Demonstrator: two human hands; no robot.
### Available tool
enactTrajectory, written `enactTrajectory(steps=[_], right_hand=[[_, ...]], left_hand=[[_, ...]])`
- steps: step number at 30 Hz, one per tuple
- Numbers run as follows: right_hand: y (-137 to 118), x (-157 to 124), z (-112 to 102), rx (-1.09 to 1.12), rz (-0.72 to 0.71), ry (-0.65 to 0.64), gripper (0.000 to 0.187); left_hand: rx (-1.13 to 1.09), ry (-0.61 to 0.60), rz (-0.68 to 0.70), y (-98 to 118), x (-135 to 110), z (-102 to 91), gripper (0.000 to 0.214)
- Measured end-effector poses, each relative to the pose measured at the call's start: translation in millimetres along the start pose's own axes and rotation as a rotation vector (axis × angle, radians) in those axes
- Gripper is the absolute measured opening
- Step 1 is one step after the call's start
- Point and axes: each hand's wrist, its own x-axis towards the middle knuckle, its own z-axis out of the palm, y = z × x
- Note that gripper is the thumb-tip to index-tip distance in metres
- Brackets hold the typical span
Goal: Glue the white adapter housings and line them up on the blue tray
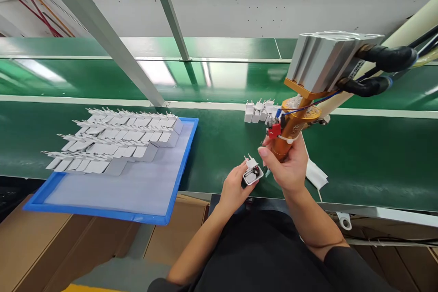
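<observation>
My left hand (236,187) is closed around a small white plug adapter (252,171), its open side turned up and its two prongs pointing away from me. My right hand (289,164) grips the gold-coloured barrel of a hanging power tool (294,127). The tool's tip sits just right of the adapter; whether it touches is hidden by my fingers. A silver block (325,59) with black hoses tops the tool. Both hands are above the near edge of the green belt (212,146).
A blue tray (185,159) at the left holds several rows of white adapters (119,139) on a grey sheet. A small cluster of adapters (260,110) stands behind the tool. A white paper scrap (316,174) lies to the right. Cardboard boxes (41,237) sit below the tray.
</observation>
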Motion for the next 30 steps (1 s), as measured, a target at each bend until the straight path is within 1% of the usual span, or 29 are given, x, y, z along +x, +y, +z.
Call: enactTrajectory(steps=[2,5,10,12,16,24,27,30], right_hand=[[-0.7,1.7,5.3,-0.047,-0.042,0.018,0.033],[-0.8,3.2,12.2,-0.095,-0.066,0.042,0.037],[2.0,1.3,17.4,-0.117,-0.049,0.065,0.04],[3.8,0.0,16.9,-0.139,-0.05,0.084,0.036],[5.9,-1.4,13.9,-0.141,-0.044,0.077,0.025],[2.1,-0.9,13.5,-0.119,-0.037,0.051,0.028],[-1.3,-0.5,13.7,-0.124,-0.071,0.045,0.034],[-4.4,-0.2,14.8,-0.117,-0.089,0.044,0.039]], left_hand=[[-0.074,-0.041,-0.039,4.5,0.5,-6.8,0.041],[-0.075,-0.059,-0.086,14.2,2.1,-18.1,0.035],[-0.059,-0.067,-0.074,28.1,6.1,-31.0,0.031],[-0.065,-0.069,-0.073,31.3,7.1,-33.2,0.031],[-0.091,-0.073,-0.081,33.6,7.2,-33.0,0.034],[-0.131,-0.071,-0.082,33.0,5.4,-29.3,0.033],[-0.144,-0.076,-0.109,32.9,4.9,-27.2,0.033],[-0.154,-0.078,-0.166,31.9,4.1,-21.7,0.032]])
